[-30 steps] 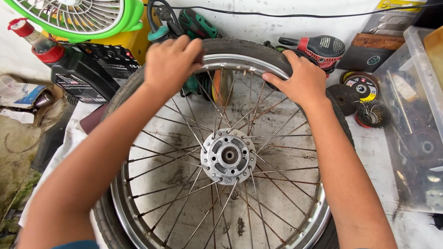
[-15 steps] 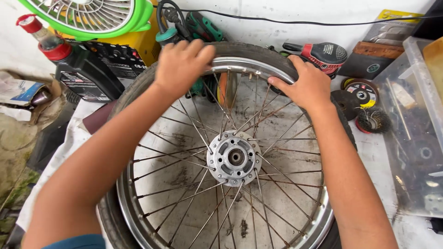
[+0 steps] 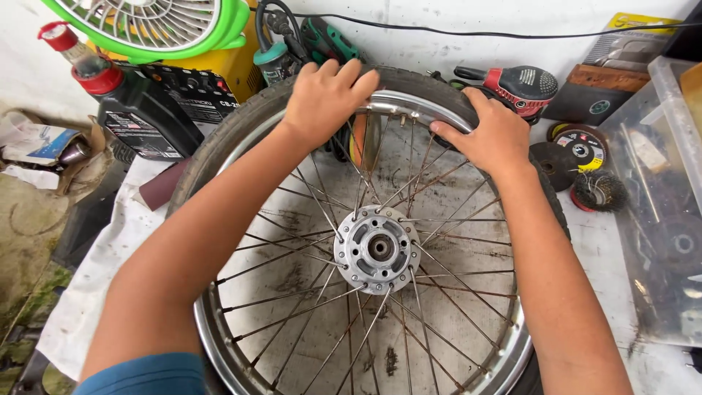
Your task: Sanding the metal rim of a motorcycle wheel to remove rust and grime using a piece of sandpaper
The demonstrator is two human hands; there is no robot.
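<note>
Both hands: left hand (image 3: 325, 99) and right hand (image 3: 491, 132) clamp the black rubber tyre (image 3: 420, 86) over the chrome spoked rim (image 3: 417, 111), thumbs inside.
Advice: press evenly, fingers clear of spokes.
Hub (image 3: 377, 248): below both palms.

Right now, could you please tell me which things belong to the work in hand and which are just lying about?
In hand:
- left hand and right hand gripping the black rubber tyre
- chrome spoked wheel rim
- grey metal hub

Lying about:
- green-framed fan
- black oil bottle
- red power tool
- round wire brush
- clear plastic bin
</note>
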